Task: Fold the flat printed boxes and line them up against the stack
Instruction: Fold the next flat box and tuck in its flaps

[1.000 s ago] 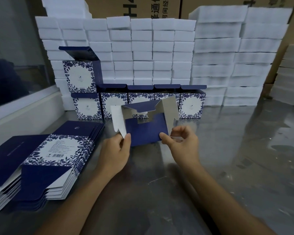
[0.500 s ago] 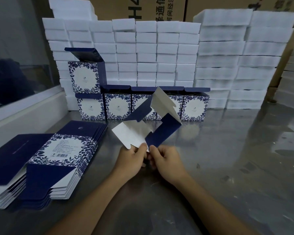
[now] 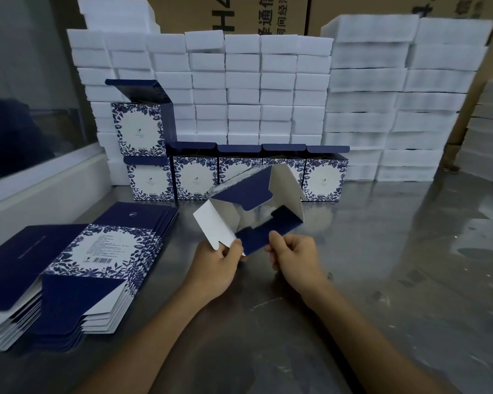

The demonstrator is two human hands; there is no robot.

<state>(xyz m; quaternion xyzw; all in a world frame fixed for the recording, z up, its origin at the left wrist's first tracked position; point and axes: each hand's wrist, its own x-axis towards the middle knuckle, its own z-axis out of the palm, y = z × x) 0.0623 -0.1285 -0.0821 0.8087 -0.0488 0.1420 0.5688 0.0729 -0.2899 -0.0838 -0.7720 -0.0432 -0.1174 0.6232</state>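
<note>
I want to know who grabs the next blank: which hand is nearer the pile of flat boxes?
Left. The left hand pinches the half-folded box just right of the pile of flat boxes; the right hand grips that box farther right.

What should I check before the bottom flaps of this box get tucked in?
1. Left hand grips the white flap of the half-opened box: ok.
2. Right hand pinches the blue flap: ok.
3. Box opened into a square tube: not ok, it is only partly open and tilted.
4. Bottom flaps locked: not ok, all hang loose.
5. Free spot in the row of folded boxes against the white stack: ok, bare table to the right of the last one.
6. Pile of flat boxes within reach on the left: ok.
</note>
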